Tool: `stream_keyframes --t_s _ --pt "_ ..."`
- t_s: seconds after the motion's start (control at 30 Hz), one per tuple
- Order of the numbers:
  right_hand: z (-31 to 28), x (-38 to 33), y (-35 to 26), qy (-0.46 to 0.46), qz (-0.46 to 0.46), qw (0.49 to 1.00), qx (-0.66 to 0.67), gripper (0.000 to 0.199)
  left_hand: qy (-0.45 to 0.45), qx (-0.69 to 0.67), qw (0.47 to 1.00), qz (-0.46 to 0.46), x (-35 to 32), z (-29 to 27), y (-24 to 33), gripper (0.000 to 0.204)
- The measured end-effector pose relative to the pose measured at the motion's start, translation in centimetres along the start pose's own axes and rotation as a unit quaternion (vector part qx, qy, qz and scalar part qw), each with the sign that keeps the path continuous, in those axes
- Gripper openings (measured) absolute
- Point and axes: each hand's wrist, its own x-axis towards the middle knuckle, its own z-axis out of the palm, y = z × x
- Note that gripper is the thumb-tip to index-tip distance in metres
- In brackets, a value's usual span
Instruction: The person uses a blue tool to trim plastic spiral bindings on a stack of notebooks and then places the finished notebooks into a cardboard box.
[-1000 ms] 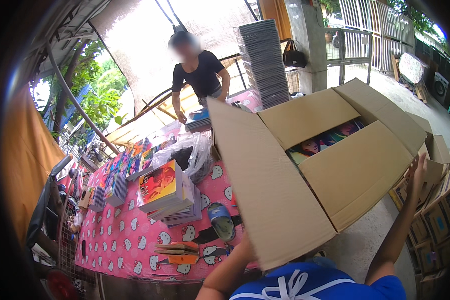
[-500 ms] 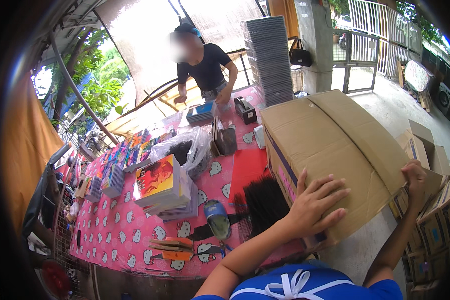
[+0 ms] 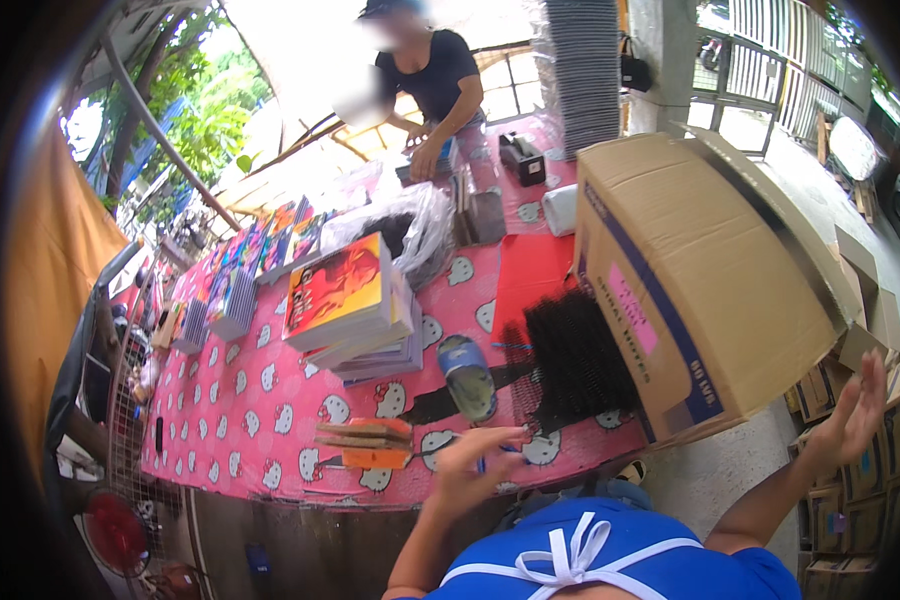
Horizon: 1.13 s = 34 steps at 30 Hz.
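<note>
Over the front edge of the pink table, my left hand [image 3: 467, 468] has its fingers apart around a small blue object [image 3: 498, 458], too blurred to name. My right hand [image 3: 850, 420] is raised and open beside the big cardboard box [image 3: 710, 270], apart from it, fingers stretched out. The box stands on the table's right end, its top flaps loosely folded over. Against its left side lies a heap of black spiral binding coils [image 3: 575, 360]. A blue slipper-shaped item [image 3: 467, 378] rests between the coils and a stack of notebooks [image 3: 340, 295].
An orange-and-brown bundle [image 3: 370, 440] lies near the front edge. Behind are a plastic bag [image 3: 425, 235], a tape dispenser [image 3: 522, 158] and a tall wrapped stack [image 3: 585, 80]. Across the table a person [image 3: 430, 80] handles blue notebooks. More cartons [image 3: 870, 450] are piled at right.
Both my hands have left the box; the left moved down to the table's front edge, and the right opened beside the box. The person opposite now leans over the blue notebooks.
</note>
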Motion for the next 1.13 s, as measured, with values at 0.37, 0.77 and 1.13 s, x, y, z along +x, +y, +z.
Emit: stream_keyframes --t_s 0.37,0.77,1.13 --pt "15.1 -25.6 -12.2 -0.588 0.019 0.753 0.295 0.07 0.618 0.187 0.474 -0.599 -15.7 -16.9 -19.7 0.081" --pt "15.1 -33.9 -10.2 -0.695 -0.15 0.688 0.148 0.064 0.562 0.227 0.384 -0.697 -17.6 -17.7 -27.0 0.07" --pt "15.7 -32.4 -11.0 -0.749 -0.097 0.639 0.148 0.076 0.492 0.253 0.335 -0.763 -15.6 -18.2 -26.1 0.071"
